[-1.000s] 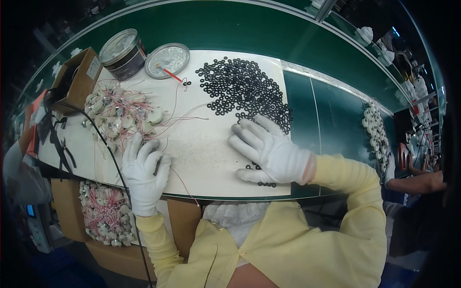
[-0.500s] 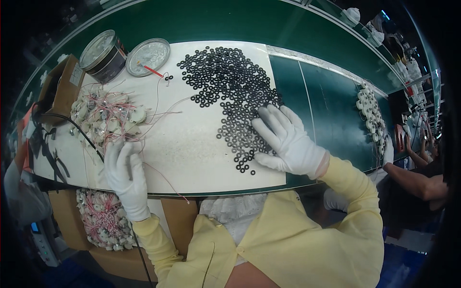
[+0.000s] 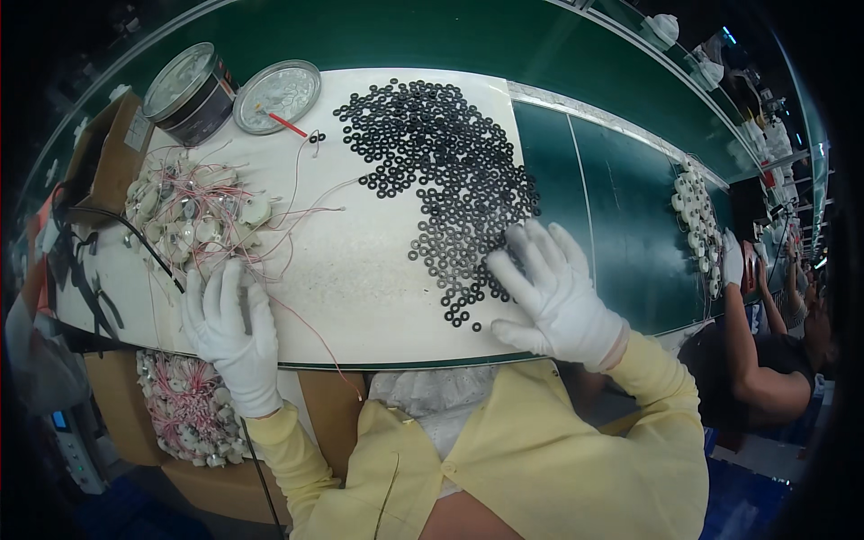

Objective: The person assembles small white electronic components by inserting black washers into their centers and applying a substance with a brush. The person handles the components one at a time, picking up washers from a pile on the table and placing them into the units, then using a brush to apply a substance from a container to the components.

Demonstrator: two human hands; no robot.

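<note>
A broad spread of small black rings (image 3: 432,135) lies on the white sheet over the bench. Beside its near right edge is my right hand (image 3: 562,301), in a white glove, fingers spread and nothing visibly held; the tips of the index and middle fingers look greyed. My left hand (image 3: 232,328), also gloved, rests at the bench's front edge with its fingers loosely apart. Just beyond its fingertips sits a heap of round whitish parts with thin red and white wires (image 3: 202,211). Some wires trail from the heap across the sheet.
An open can (image 3: 193,117) and its round lid (image 3: 279,97), with a red stick on it, stand at the back left. Pliers (image 3: 103,301) lie far left by a cardboard box (image 3: 112,166). Below the bench, another box holds wired parts (image 3: 189,409). A co-worker's arm (image 3: 742,337) reaches in at right.
My right hand has drawn back a little toward me and right, off the rings' edge. My left hand has barely shifted. At right, the co-worker's arm has moved.
</note>
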